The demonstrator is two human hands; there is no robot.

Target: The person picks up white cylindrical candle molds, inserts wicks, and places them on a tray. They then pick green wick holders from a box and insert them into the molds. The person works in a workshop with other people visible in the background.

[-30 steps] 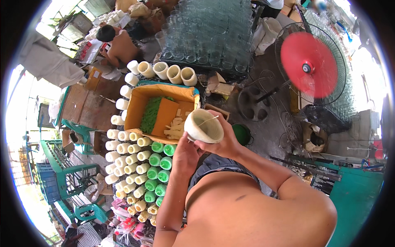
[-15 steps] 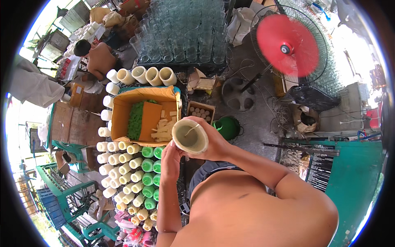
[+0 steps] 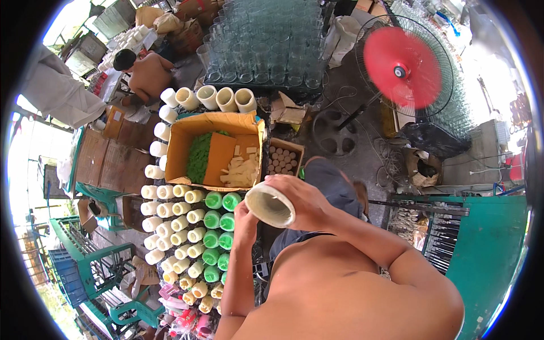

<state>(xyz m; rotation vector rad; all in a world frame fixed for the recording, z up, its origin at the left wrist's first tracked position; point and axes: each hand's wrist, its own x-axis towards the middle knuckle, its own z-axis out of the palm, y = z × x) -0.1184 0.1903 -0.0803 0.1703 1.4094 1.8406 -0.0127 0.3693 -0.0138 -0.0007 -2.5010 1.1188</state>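
A cream, hollow, cylindrical candle [image 3: 255, 211] is held in front of my waist, its open end tilted up toward me and slightly to the right. My right hand [image 3: 303, 201] wraps round its right and far side. At its left side, my left hand [image 3: 245, 225] has bent fingers pressed against it; the fingertips are partly hidden behind the rim. Just beyond my hands, a cardboard box [image 3: 177, 148] contains green material [image 3: 199, 156] and pale flat pieces [image 3: 242, 171].
Rows of cream candles [image 3: 180, 222] and green candles [image 3: 211, 238] stand left of my arm. A small box [image 3: 299, 148] holds round pieces. Glass cylinders [image 3: 260, 62] crowd the back; a red-bladed fan [image 3: 400, 71] stands far right. Another person [image 3: 148, 78] sits far left.
The candle has tipped, turning its opening more to the right; the strand inside is no longer plain. My leg now shows beyond the right hand, hiding the green bucket. The view has shifted.
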